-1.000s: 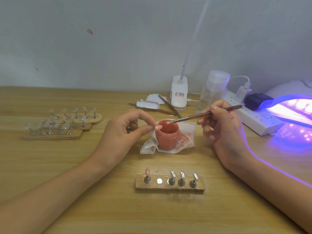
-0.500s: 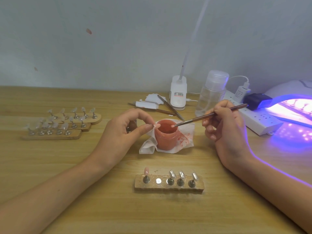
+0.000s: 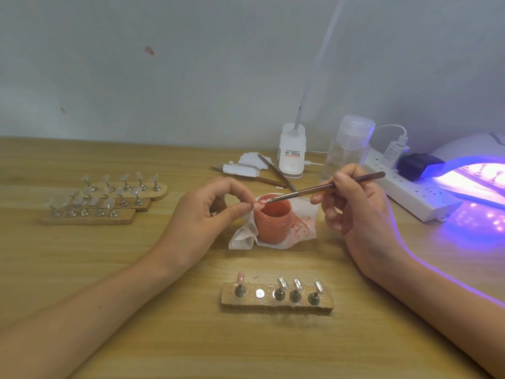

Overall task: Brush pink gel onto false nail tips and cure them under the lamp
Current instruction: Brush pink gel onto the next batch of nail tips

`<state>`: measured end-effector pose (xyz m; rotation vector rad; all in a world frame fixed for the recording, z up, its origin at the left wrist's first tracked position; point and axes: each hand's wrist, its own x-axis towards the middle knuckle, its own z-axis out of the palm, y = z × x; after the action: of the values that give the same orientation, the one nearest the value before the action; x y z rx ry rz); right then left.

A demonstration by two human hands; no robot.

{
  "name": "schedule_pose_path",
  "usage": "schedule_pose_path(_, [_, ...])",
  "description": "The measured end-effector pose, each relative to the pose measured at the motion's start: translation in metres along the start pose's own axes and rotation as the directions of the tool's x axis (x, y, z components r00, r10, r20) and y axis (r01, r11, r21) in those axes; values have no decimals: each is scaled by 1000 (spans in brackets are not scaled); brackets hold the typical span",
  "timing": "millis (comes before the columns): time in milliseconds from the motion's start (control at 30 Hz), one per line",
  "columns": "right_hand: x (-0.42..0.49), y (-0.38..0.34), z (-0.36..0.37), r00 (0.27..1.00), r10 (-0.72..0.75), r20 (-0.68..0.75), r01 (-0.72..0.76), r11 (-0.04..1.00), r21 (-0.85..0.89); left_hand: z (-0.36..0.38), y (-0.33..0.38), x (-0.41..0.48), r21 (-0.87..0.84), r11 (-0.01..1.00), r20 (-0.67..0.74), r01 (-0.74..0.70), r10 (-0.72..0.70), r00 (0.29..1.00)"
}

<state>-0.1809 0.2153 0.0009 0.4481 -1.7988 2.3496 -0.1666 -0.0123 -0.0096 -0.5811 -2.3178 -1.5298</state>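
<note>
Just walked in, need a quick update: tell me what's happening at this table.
The person's left hand pinches a nail tip over the open jar of pink gel, and the right hand holds a brush with its bristles at that tip. On the near wooden stand one tip is pink, three look unpainted, one spot is empty. The curing lamp glows purple at the right.

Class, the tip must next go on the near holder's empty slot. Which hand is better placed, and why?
Probably left: the left hand pinches the tip, and the empty slot sits toward the holder's left. The right hand grips the brush.
</note>
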Motion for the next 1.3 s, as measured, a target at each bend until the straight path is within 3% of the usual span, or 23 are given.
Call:
schedule_pose_path(167, [-1, 1, 0, 1000, 13, 26, -12, 999, -50, 0, 0, 0, 11, 1000, 5, 5, -5, 1000])
schedule_pose_path(333, [2, 2, -5, 994, 31, -107, -38, 997, -71, 0, -1, 1, -3, 1000, 2, 3, -3, 1000])
schedule_pose_path(533, [-1, 2, -1, 999, -13, 48, 17, 996, -85, 0, -2, 1, -1, 1000, 12, -3, 3, 1000])
schedule_pose_path(733, [2, 3, -5, 994, 11, -109, -19, 997, -78, 1, 0, 0, -1, 1000, 12, 2, -2, 1000])
schedule_pose_path(900, [-1, 3, -2, 999, -31, 40, 34, 997, -76, 0, -1, 1, 0, 1000, 15, 5, -5, 1000])
schedule_pose_path(1067, [1, 2, -4, 997, -17, -77, 9, 995, -104, 0, 0, 1, -11, 1000, 19, 25, -25, 1000])
schedule_pose_path(1233, [-1, 2, -1, 997, -57, 52, 61, 996, -68, 0, 0, 0, -3, 999, 17, 42, -42, 999])
schedule_pose_path(1300, [-1, 2, -1, 999, -47, 18, 48, 994, -103, 1, 0, 0, -1, 999, 17, 51, -51, 999])
